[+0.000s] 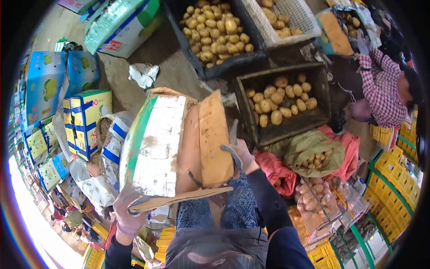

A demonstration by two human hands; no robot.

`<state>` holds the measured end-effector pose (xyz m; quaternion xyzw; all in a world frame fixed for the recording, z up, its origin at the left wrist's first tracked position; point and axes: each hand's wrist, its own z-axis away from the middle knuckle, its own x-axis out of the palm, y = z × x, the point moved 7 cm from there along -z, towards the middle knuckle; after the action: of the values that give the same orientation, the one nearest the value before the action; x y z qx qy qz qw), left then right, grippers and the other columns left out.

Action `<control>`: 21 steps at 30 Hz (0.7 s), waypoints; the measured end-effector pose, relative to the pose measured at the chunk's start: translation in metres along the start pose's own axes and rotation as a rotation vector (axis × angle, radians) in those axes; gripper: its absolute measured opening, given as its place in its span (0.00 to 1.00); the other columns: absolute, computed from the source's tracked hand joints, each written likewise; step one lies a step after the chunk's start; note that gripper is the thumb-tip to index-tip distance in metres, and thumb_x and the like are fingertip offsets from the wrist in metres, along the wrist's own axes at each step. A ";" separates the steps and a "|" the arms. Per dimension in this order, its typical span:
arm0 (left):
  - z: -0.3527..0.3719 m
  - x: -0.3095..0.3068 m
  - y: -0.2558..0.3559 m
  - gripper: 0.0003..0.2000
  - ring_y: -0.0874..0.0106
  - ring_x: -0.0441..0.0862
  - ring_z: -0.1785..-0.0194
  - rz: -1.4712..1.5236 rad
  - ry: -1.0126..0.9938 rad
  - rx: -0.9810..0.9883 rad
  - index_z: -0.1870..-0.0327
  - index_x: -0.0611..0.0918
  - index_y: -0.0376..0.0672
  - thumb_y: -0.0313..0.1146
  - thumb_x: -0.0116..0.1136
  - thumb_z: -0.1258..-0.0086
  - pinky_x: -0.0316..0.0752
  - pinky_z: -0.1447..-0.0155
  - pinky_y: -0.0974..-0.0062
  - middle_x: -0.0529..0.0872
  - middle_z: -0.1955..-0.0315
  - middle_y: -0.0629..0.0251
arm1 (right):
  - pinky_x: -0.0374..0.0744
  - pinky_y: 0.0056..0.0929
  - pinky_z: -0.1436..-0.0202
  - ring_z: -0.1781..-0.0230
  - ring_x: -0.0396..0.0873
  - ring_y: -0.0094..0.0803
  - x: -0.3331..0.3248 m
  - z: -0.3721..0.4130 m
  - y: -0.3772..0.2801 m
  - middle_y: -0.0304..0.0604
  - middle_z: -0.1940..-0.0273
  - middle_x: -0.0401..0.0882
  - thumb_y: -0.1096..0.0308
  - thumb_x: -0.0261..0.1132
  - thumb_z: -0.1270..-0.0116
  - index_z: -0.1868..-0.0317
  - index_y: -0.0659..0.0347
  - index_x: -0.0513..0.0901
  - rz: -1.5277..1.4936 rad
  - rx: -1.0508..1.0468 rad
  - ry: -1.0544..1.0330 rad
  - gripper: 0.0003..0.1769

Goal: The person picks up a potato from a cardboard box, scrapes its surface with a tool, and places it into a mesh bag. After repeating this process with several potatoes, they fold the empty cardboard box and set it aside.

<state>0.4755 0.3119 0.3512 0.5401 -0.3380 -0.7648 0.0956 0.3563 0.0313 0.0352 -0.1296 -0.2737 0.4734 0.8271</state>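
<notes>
Overhead, both hands hold a worn cardboard box.

We hold a worn cardboard box up in the middle of the view, lifted clear of the ground. It is tipped over so that its white printed side, scuffed and smudged, with a green stripe along the left edge, faces us. Its brown flaps stand open on the right: one wide flap rises beside the white face and a thin one juts out flat along the lower edge. Our left hand grips the lower left corner, and our right hand pinches the edge of the wide flap.
</notes>
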 end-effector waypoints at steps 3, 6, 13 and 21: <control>0.026 -0.055 -0.005 0.09 0.63 0.81 0.62 -0.055 0.056 -0.190 0.70 0.85 0.38 0.23 0.70 0.54 0.75 0.55 0.69 0.83 0.68 0.61 | 0.82 0.28 0.53 0.58 0.84 0.30 0.002 0.034 0.006 0.43 0.54 0.85 0.70 0.71 0.38 0.44 0.67 0.79 -0.192 0.019 0.015 0.22; 0.059 -0.113 0.001 0.11 0.61 0.82 0.62 -0.111 0.168 -0.175 0.69 0.87 0.43 0.25 0.71 0.58 0.77 0.55 0.67 0.84 0.66 0.61 | 0.82 0.28 0.52 0.56 0.84 0.30 0.038 0.086 -0.050 0.44 0.52 0.84 0.71 0.70 0.37 0.42 0.68 0.78 -0.300 -0.100 -0.003 0.23; 0.161 -0.149 -0.025 0.18 0.59 0.82 0.59 0.198 0.134 -0.036 0.59 0.85 0.42 0.30 0.73 0.55 0.77 0.56 0.65 0.85 0.64 0.59 | 0.77 0.23 0.64 0.67 0.77 0.18 0.136 0.189 -0.153 0.35 0.65 0.85 0.69 0.72 0.38 0.57 0.66 0.84 0.343 -0.335 -0.013 0.12; 0.136 -0.135 -0.068 0.38 0.62 0.81 0.43 0.364 -0.914 0.026 0.32 0.73 0.45 0.39 0.74 0.48 0.73 0.36 0.64 0.77 0.38 0.58 | 0.78 0.36 0.60 0.67 0.83 0.43 0.177 0.217 -0.099 0.53 0.67 0.84 0.60 0.70 0.41 0.56 0.66 0.81 0.837 -0.465 -0.025 0.19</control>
<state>0.4225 0.4887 0.4370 0.0825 -0.4436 -0.8902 0.0630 0.3736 0.1212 0.3175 -0.4045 -0.3064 0.6935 0.5113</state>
